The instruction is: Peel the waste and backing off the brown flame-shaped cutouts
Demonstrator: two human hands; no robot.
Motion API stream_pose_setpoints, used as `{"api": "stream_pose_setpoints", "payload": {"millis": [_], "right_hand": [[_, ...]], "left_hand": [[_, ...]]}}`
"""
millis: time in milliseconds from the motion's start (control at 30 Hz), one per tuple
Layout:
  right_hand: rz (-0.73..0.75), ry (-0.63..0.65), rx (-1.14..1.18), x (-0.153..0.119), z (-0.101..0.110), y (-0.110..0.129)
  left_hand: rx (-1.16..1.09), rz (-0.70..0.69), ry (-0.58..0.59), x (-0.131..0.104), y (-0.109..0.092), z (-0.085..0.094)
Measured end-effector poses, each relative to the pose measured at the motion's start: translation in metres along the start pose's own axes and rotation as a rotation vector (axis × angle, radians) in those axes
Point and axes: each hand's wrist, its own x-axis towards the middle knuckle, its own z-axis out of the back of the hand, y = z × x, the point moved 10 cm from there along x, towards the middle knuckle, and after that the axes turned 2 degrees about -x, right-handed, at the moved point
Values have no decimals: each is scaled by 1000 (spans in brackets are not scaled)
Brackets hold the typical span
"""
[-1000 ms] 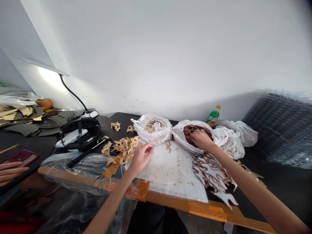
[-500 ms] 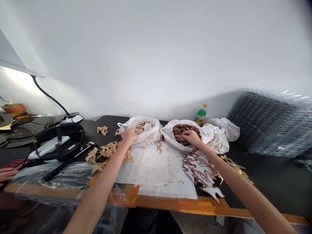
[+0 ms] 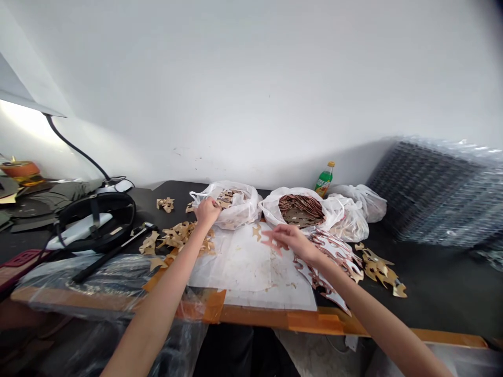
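My left hand (image 3: 208,211) is at the left edge of a white plastic bag (image 3: 239,215) of small tan cut pieces, its fingers curled together; what they pinch is too small to name. Over the white sheet (image 3: 247,269), my right hand (image 3: 288,239) holds a pinkish, jagged flat piece (image 3: 272,242), blurred by motion. Behind it, a second white bag (image 3: 271,207) stands open with stacked reddish-brown pieces (image 3: 301,207) inside. One tan piece (image 3: 257,232) lies on the sheet between the bags. Pale pieces with reddish edges (image 3: 334,248) are heaped under my right forearm.
Tan pieces (image 3: 181,236) lie left of the sheet, others (image 3: 379,267) at the right. A green bottle (image 3: 324,179), tied bags (image 3: 349,222) and a wrapped dark stack (image 3: 428,193) stand behind. A black headset (image 3: 96,222) and a lamp arm (image 3: 76,149) are at the left.
My right hand has left the second bag and moved left and nearer over the sheet, with a pinkish piece. My left hand stays at its bag. A person's fingers at the far left are gone.
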Motion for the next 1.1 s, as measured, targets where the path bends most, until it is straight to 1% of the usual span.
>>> {"api": "stream_pose_setpoints", "payload": {"millis": [67, 133, 200, 233, 367, 433, 500, 600, 700, 800, 933, 1000, 1067, 1100], "right_hand": [[6, 208, -5, -10, -46, -6], [3, 344, -46, -18, -80, -13], [-1, 394, -82, -23, -99, -16], [13, 387, -116, -25, -103, -14], [183, 274, -389, -35, -101, 8], [255, 281, -493, -46, -100, 16], [274, 296, -533, -58, -99, 17], [260, 277, -549, -69, -96, 16], [251, 252, -536, -74, -95, 15], [254, 236, -512, -75, -94, 15], [257, 229, -511, -74, -95, 12], [263, 229, -505, -75, -95, 11], [276, 227, -478, -75, -94, 13], [286, 213, -456, -74, -91, 16]], "left_hand": [[-13, 5, 0, 0, 2, 3], [-22, 19, -2, 0, 5, 5], [-28, 39, -4, 2, 8, 7], [-31, 48, -2, 3, 10, 8], [-42, 58, -1, 7, 13, 6], [-51, 38, -17, 9, 12, 7], [-63, -7, -38, 9, 8, 9], [-91, -116, -48, 9, -3, 11], [-138, -230, -24, 9, -18, 14], [-218, -306, -12, 12, -34, 23], [-393, -329, -83, 16, -53, 49], [-514, -317, -116, 11, -60, 58], [-649, -293, -106, -2, -66, 58], [-716, -280, -82, -12, -69, 53]]}}
